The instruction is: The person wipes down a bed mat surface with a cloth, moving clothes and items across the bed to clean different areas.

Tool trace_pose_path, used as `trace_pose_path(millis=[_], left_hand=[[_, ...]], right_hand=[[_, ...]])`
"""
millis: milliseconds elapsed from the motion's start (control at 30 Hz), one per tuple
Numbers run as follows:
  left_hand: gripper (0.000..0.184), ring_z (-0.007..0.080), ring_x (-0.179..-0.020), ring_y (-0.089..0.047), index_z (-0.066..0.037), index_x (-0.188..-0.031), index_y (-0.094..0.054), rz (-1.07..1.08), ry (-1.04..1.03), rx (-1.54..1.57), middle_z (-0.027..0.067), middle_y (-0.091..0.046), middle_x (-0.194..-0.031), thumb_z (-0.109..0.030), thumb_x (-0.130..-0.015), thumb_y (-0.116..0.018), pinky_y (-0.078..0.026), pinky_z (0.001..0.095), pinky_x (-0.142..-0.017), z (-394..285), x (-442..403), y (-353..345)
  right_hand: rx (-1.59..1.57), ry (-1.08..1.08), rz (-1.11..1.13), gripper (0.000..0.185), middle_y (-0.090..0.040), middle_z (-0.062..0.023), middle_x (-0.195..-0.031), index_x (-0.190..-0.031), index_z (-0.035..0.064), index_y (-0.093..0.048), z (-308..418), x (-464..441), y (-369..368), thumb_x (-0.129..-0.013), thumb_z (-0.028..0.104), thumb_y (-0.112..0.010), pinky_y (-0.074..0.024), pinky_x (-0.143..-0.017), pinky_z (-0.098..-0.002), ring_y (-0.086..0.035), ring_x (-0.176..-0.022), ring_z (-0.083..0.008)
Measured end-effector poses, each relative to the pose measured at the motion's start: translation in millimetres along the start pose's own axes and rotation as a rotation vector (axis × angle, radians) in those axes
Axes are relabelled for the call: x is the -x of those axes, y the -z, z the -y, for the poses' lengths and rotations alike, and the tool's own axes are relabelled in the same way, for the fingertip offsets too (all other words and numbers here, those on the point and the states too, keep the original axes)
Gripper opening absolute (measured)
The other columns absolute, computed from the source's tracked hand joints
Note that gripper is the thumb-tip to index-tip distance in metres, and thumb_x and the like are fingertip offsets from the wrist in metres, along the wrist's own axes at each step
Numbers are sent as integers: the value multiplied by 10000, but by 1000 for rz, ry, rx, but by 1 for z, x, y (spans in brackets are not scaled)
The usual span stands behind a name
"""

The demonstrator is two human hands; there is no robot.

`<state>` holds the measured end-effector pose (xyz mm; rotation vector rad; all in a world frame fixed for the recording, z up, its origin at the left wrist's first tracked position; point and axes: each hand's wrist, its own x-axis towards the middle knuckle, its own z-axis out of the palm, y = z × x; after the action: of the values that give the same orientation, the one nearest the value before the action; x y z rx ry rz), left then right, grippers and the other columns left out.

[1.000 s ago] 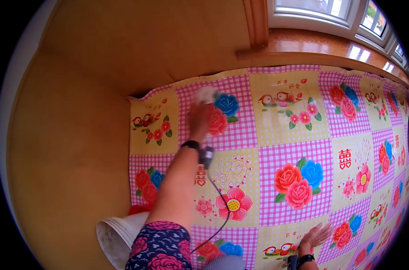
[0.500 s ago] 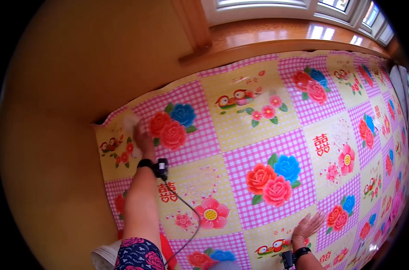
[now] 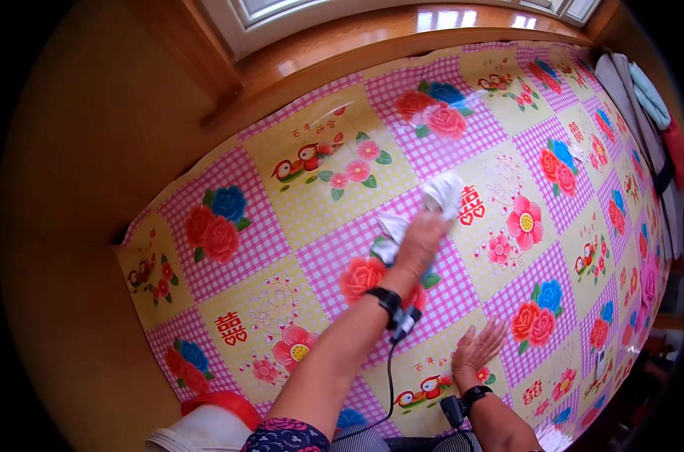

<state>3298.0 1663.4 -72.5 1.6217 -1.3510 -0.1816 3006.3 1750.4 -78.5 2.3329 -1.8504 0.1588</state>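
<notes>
My left hand (image 3: 423, 239) is closed on a white cloth (image 3: 442, 192), pressing it onto the patterned sheet (image 3: 342, 226) near its middle. Part of the cloth (image 3: 392, 232) spreads out to the left of the fingers. My right hand (image 3: 477, 351) lies flat on the sheet closer to my body, fingers apart and holding nothing. Roses, birds and red characters in pink and yellow squares decorate the sheet. Both wrists wear black bands with small devices, and a cable hangs from the left one.
A wooden window sill (image 3: 342, 53) runs along the sheet's far edge, with a brown wall (image 3: 63, 248) at left. Folded fabrics (image 3: 643, 105) are piled at the far right. Pink cloth (image 3: 648, 282) lies at the right edge. A white object with a red rim (image 3: 225, 407) stands lower left.
My left hand has swept the white cloth from the sheet's left corner rightward to the middle. My right hand stays flat on the sheet. The view has shifted to the right.
</notes>
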Motion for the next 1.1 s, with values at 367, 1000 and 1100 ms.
trace_pose_path(millis=[367,1000,1100], left_hand=[[150,327,-758,-577,-108,-934,-650,-55,186,-557,129,-640,-879,-76,-887,-512,-466,474,-669,11,-6,39],[467,299,-1329,-401,-99,-1339,-492,-268,529,-1214,105,-478,-1400,-338,-938,-518,-302,494,-1079,105,-12,67],[500,318,-1361,-360,-105,-1358,-463,-230,597,-1182,105,-420,-1455,-378,-942,-511,-270,519,-1099,106,-11,67]], right_hand=[[-53,-51,32,692,-257,-211,-1529,-1478,82,-284,3,-4,5,-902,361,-549,-155,-1159,-548,-200,-1444,-379],[-152,-81,146,734,-247,-229,-1521,-1467,66,-283,3,-10,20,-861,317,-611,-129,-1149,-571,-188,-1431,-423],[-180,-98,177,729,-266,-215,-1514,-1461,68,-303,1,-9,19,-853,304,-629,-146,-1146,-563,-206,-1428,-405]])
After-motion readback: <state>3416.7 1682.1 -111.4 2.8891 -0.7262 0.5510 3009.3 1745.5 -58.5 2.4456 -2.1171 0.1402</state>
